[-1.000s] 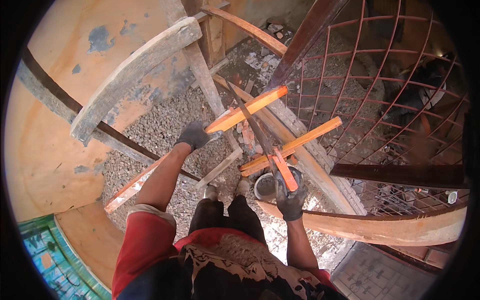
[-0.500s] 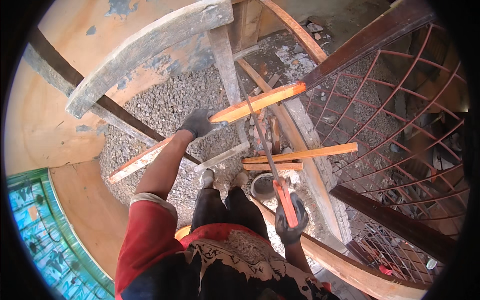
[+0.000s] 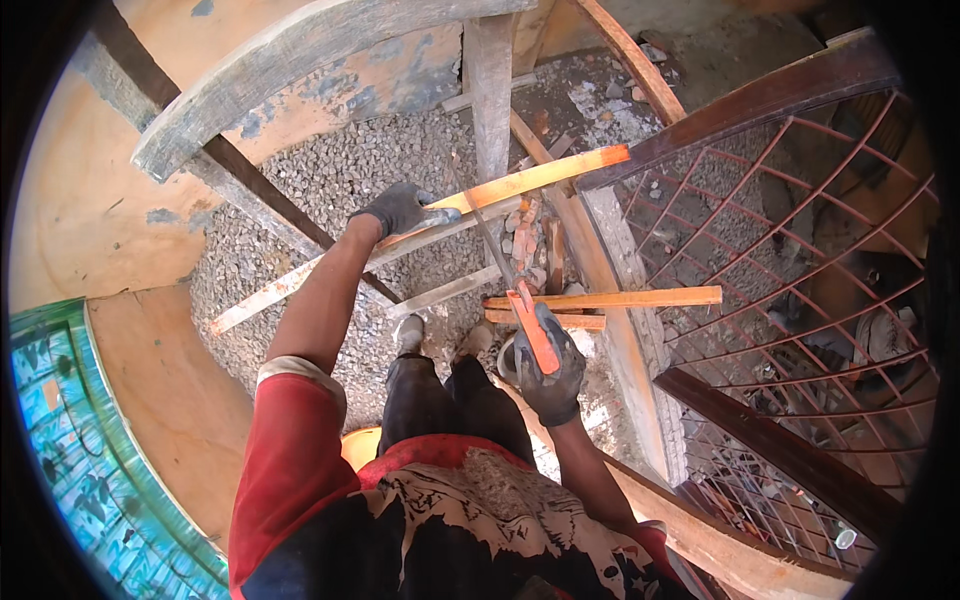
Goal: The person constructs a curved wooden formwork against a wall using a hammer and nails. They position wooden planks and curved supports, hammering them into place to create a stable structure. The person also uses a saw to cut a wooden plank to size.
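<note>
My left hand (image 3: 402, 209), in a dark glove, is closed round a long wooden batten (image 3: 545, 179) with an orange upper face. The batten slopes from lower left, behind my forearm, up to the right, where its tip meets or overlaps the dark frame. In my gloved right hand (image 3: 552, 370) is a handsaw, its orange-red handle (image 3: 533, 328) gripped and its thin blade (image 3: 490, 232) seen nearly edge-on. The blade crosses the batten just right of my left hand. Whether a cut shows there I cannot tell.
Two orange wood strips (image 3: 640, 298) lie right of my feet on a long beam (image 3: 600, 265). Metal lattice in a dark frame (image 3: 735, 100) fills the right side. Weathered timbers (image 3: 300, 65) cross the upper left above gravel (image 3: 300, 190). A bucket partly shows behind my right hand.
My right hand has moved up and forward with the handsaw, its blade sliding farther past the batten. The batten's right end sits slightly higher and the whole view has shifted a little.
</note>
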